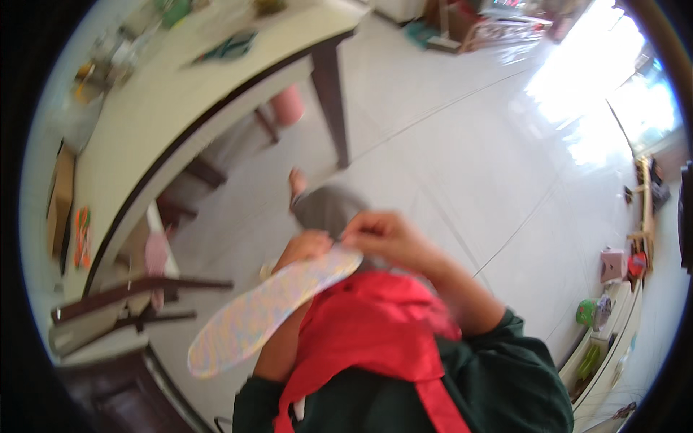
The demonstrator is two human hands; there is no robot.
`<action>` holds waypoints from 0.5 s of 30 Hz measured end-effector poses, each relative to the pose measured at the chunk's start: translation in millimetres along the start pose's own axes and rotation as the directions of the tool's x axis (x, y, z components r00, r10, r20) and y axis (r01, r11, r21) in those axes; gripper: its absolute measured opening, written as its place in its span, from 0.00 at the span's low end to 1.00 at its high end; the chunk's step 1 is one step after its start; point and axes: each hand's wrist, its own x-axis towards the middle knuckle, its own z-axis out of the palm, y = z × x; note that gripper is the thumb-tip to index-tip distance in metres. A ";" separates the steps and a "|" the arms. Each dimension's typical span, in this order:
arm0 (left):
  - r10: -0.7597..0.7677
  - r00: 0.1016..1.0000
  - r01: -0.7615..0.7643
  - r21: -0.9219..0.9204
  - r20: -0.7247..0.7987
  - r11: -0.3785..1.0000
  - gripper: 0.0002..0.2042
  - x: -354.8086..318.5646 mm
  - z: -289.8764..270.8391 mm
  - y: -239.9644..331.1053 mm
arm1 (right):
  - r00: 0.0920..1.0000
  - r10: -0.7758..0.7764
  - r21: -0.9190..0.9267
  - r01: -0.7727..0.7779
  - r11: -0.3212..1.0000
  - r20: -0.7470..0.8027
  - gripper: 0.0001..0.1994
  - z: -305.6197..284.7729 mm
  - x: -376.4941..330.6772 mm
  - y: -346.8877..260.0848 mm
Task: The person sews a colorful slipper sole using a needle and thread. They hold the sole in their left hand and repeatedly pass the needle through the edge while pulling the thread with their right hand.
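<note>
A shoe insole (267,310) with a mottled pastel pattern slants from the middle of the view down to the left, over my left forearm. My left hand (307,246) is closed on its upper end. Against that same end, my right hand (379,234) has its fingers pinched together. Whatever those fingertips hold is too small and blurred to make out. Both hands are in front of my red apron (368,325).
A pale table (151,123) stands at the left, with a teal tool (231,47) and orange-handled items (83,238) on it. Beside it are a dark wooden chair (137,292) and a pink bin (289,106). Shelves (610,325) line the right side of the tiled floor (462,159).
</note>
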 end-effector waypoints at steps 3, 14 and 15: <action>-0.152 0.979 0.062 -0.509 -0.138 0.859 0.09 11.7 13.9 28.8 | 0.996 -0.022 0.033 0.019 0.999 0.086 0.07 2.7 5.3 13.4; -0.313 0.894 0.449 -0.657 0.322 0.606 0.05 14.1 0.2 56.1 | 0.943 0.111 0.421 0.033 0.907 -0.313 0.06 0.7 2.0 41.7; -0.323 0.880 0.475 -0.634 0.349 0.610 0.04 12.9 2.9 61.4 | 0.928 0.100 0.424 0.066 0.903 -0.358 0.06 -3.4 3.6 42.4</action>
